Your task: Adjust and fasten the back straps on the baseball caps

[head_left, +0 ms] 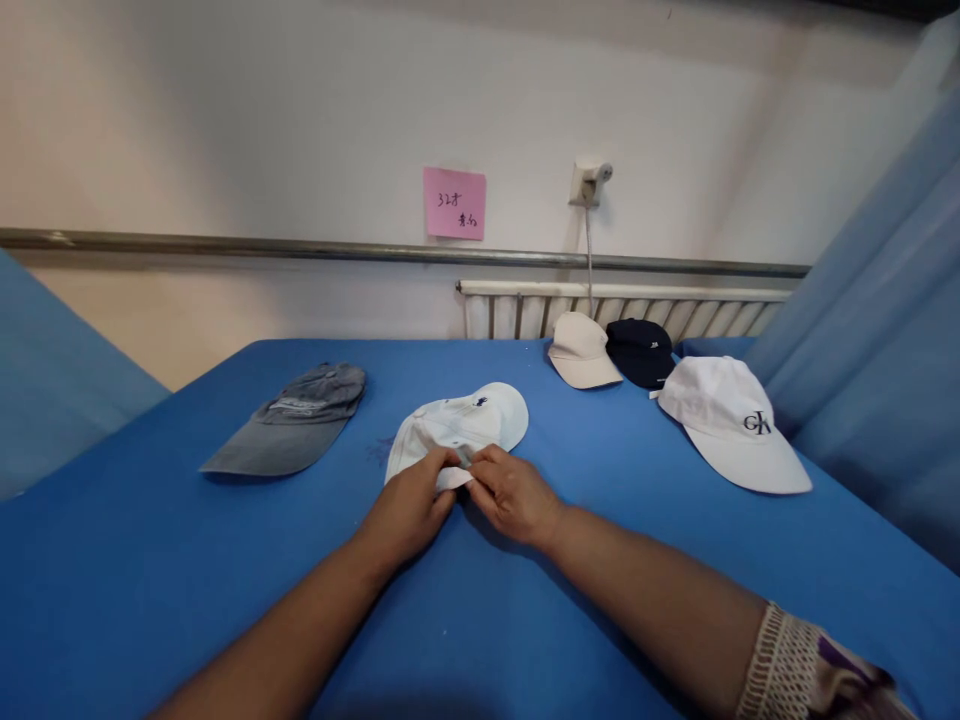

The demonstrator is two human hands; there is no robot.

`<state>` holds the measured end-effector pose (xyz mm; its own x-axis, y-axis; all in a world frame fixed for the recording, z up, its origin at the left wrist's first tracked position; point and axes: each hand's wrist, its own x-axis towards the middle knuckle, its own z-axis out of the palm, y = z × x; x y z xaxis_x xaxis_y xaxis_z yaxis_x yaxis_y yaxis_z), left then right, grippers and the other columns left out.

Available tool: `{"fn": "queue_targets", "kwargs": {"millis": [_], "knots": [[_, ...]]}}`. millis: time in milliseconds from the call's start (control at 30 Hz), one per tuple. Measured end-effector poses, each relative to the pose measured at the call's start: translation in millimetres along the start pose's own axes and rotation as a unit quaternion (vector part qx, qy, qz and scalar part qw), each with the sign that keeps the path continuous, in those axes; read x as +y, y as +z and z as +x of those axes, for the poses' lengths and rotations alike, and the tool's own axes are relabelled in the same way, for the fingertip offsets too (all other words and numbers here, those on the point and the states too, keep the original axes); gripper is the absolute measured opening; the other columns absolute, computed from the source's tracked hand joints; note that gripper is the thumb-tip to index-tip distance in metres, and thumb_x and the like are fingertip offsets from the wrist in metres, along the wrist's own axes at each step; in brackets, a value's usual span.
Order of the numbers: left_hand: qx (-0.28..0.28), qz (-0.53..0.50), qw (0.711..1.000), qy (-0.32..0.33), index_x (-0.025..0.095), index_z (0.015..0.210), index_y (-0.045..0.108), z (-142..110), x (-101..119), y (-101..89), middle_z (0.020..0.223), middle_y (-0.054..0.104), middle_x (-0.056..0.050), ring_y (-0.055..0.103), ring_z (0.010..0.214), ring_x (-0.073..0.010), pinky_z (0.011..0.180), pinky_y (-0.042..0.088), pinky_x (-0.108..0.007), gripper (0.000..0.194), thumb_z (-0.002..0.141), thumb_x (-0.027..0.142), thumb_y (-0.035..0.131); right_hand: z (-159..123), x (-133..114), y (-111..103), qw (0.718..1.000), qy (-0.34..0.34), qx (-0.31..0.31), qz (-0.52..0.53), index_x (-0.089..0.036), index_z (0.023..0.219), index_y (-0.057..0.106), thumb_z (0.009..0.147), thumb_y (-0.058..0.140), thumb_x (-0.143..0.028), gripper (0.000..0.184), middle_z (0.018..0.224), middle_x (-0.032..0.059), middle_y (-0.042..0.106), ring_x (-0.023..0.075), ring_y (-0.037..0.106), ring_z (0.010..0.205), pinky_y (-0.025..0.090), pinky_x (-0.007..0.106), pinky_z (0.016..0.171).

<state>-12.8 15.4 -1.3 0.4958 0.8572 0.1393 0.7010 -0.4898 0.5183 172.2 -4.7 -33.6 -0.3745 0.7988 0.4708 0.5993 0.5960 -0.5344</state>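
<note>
A pale baseball cap (pixel 442 425) with a small dark emblem lies on the blue-covered surface, its brim pointing to the far right. My left hand (pixel 412 505) pinches the near edge of this cap between thumb and fingers. Close beside it, my right hand (pixel 517 495) grips the same edge from the right. Both sets of fingertips nearly meet there, and they partly hide the fabric between them.
A grey cap (pixel 311 415) rests at left on the blue sheet (pixel 450 620). At the right back sit a cream cap (pixel 581 345), a navy cap (pixel 637 350) and a white cap (pixel 724 410). Behind are a radiator (pixel 525 312), a rail (pixel 300 250) and blue curtains (pixel 885 330).
</note>
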Motion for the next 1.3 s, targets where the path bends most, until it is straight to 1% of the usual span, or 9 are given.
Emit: {"fn": "queue_targets", "kwargs": {"millis": [100, 200, 367, 633, 800, 867, 1000, 1100, 1300], "knots": [[-0.007, -0.044, 0.999, 0.021, 0.021, 0.098, 0.059, 0.3, -0.2, -4.1, 0.091, 0.069, -0.003, 0.063, 0.084, -0.022, 0.075, 0.044, -0.031, 0.018, 0.09, 0.034, 0.049, -0.4, 3.5, -0.1, 0.998, -0.006, 0.011, 0.057, -0.018, 0.085, 0.065, 0.095, 0.05, -0.021, 0.019, 0.091, 0.0043, 0.06, 0.015, 0.058, 0.083, 0.048, 0.027, 0.078], [-0.035, -0.089, 0.995, 0.042, 0.02, 0.088, 0.063, 1.4, 0.9, -7.9, 0.087, 0.068, -0.002, 0.062, 0.084, -0.0202, 0.077, 0.044, -0.029, 0.027, 0.092, 0.041, 0.046, 1.5, 9.8, 0.9, 0.99, 0.009, 0.015, 0.138, -0.019, 0.082, 0.067, 0.095, 0.052, -0.025, 0.02, 0.088, 0.0023, 0.062, 0.0136, 0.059, 0.082, 0.048, 0.027, 0.078], [-0.071, -0.134, 0.987, 0.051, 0.019, 0.089, 0.065, 3.0, 0.0, -11.5, 0.09, 0.067, -0.002, 0.061, 0.086, -0.019, 0.079, 0.045, -0.029, 0.026, 0.092, 0.038, 0.047, 4.9, 20.2, 3.2, 0.972, 0.041, 0.002, 0.231, -0.02, 0.08, 0.069, 0.09, 0.059, -0.027, 0.016, 0.082, 0.0006, 0.062, 0.0134, 0.059, 0.078, 0.047, 0.027, 0.075], [0.005, -0.106, 0.994, 0.014, 0.02, 0.09, 0.058, -0.3, -0.9, -8.5, 0.098, 0.068, -0.003, 0.062, 0.09, -0.0206, 0.08, 0.044, -0.031, 0.01, 0.082, 0.025, 0.058, 3.4, 27.2, 13.3, 0.929, 0.105, 0.036, 0.353, -0.018, 0.078, 0.063, 0.081, 0.069, -0.032, 0.015, 0.072, -0.002, 0.059, 0.0111, 0.053, 0.064, 0.046, 0.024, 0.061], [-0.006, -0.208, 0.978, -0.003, 0.019, 0.102, 0.059, -1.7, -1.7, -13.9, 0.108, 0.067, -0.006, 0.062, 0.097, -0.0222, 0.082, 0.047, -0.032, 0.026, 0.08, 0.034, 0.062, 0.1, 17.2, 7.4, 0.96, 0.018, 0.071, 0.27, -0.019, 0.076, 0.062, 0.075, 0.071, -0.013, 0.011, 0.092, 0.0029, 0.064, 0.0165, 0.062, 0.087, 0.05, 0.033, 0.084], [0.013, -0.213, 0.976, -0.037, 0.018, 0.101, 0.061, -1.9, -1.4, -17.3, 0.094, 0.068, -0.004, 0.063, 0.084, -0.0203, 0.072, 0.047, -0.029, 0.028, 0.084, 0.04, 0.057, -1.8, 11.7, 2.9, 0.974, -0.016, 0.07, 0.215, -0.02, 0.079, 0.062, 0.075, 0.067, -0.007, 0.015, 0.1, 0.0037, 0.064, 0.0168, 0.062, 0.094, 0.049, 0.033, 0.088], [0.007, -0.157, 0.983, -0.096, 0.017, 0.078, 0.063, -2.0, 0.4, -20.3, 0.064, 0.059, 0.001, 0.052, 0.059, -0.015, 0.055, 0.038, -0.025, 0.031, 0.084, 0.046, 0.055, -5.3, 6.9, -2.5, 0.988, -0.051, 0.041, 0.139, -0.021, 0.085, 0.06, 0.079, 0.061, -0.003, 0.019, 0.108, 0.0053, 0.06, 0.0161, 0.061, 0.096, 0.05, 0.03, 0.084], [0.0, -0.241, 0.962, -0.13, 0.015, 0.081, 0.064, -1.4, 1.2, -17.6, 0.069, 0.061, 0.0, 0.052, 0.058, -0.0134, 0.053, 0.038, -0.024, 0.031, 0.076, 0.046, 0.064, -7.0, 7.6, -3.7, 0.992, -0.061, 0.034, 0.109, -0.021, 0.087, 0.06, 0.08, 0.06, -0.003, 0.019, 0.111, 0.0058, 0.059, 0.0167, 0.061, 0.097, 0.05, 0.032, 0.085], [0.064, -0.362, 0.918, -0.149, 0.015, 0.088, 0.065, -0.7, 3.4, -13.4, 0.078, 0.064, -0.003, 0.058, 0.069, -0.0156, 0.061, 0.046, -0.027, 0.037, 0.061, 0.039, 0.077, -7.3, 5.8, -6.2, 0.991, -0.068, 0.052, 0.099, -0.021, 0.091, 0.06, 0.082, 0.058, -0.003, 0.02, 0.12, 0.0077, 0.057, 0.0193, 0.058, 0.108, 0.049, 0.036, 0.092]]}}
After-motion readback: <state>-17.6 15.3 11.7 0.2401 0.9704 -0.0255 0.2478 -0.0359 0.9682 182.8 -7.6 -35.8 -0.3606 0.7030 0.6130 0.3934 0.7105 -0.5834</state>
